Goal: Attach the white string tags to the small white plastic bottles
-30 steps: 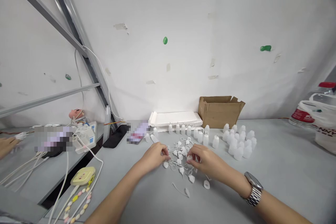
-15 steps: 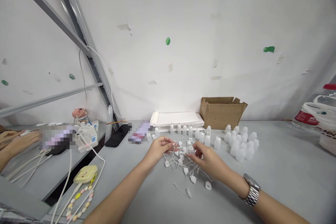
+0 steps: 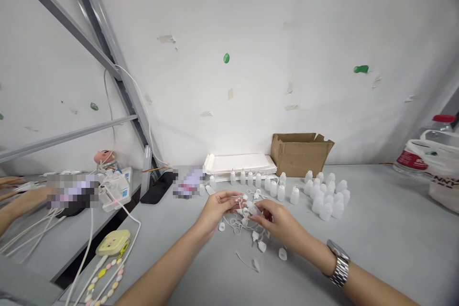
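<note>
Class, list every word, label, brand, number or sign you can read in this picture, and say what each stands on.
"NNY": dark letters on the white container at the far right; other letters cannot be made out.
Red label on the clear bottle: pale marks, too blurred to read.
Yellow device: marks too small to read.
Purple-lit screens: pixelated, unreadable.

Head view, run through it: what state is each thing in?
Left hand, pinching a small white part.
Right hand, holding a tilted translucent bottle.
Loose caps, scattered.
Clustered bottles, standing.
Cardboard box, open-topped.
Red-capped bottle, closed.
Watch, strapped on.
</note>
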The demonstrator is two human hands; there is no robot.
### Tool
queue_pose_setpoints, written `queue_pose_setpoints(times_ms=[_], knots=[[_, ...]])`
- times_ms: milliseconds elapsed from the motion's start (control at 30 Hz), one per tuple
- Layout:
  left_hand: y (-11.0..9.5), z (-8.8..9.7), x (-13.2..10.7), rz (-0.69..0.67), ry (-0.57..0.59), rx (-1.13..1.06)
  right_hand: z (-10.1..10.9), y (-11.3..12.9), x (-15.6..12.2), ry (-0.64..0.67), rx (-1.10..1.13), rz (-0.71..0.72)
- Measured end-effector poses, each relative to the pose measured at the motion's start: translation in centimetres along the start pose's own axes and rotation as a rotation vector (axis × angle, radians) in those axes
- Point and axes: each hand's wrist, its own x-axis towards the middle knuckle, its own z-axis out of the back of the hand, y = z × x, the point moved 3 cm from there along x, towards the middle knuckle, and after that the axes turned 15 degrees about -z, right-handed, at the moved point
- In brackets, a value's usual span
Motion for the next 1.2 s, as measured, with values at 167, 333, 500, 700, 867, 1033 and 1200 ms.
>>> queue_pose_setpoints(times_ms=[167,333,500,700,867,1033,1200], knots=[[0.3,0.0,0.0,-0.036,-0.060,0.039,0.0,0.2,-0.1,-0.011,-0.007,0.002],[0.1,0.1,-0.2,-0.073,-0.122,0.089,-0.4,0.6,-0.4,0.030,0.011,0.001],[0.2,-0.8,-0.8,-0.077,-0.090,0.105,-0.5,1.0,-0.6,0.032,0.032,0.003],[0.1,-1.1,-1.0,-0.106,-0.083,0.142,-0.4,1.2,-0.6,-0.010,0.032,-0.012],[0.0,-1.3,-1.0,-0.116,-0.041,0.108,-0.3,1.0,-0.7,-0.030,0.051,-0.025],[-0.4,-1.6,-1.1,-0.167,-0.058,0.100,-0.2,0.9,-0.7,-0.074,0.034,0.008],[-0.7,-1.8,-1.2,-0.203,-0.069,0.106,-0.2,0.7,-0.8,-0.154,0.014,0.095]])
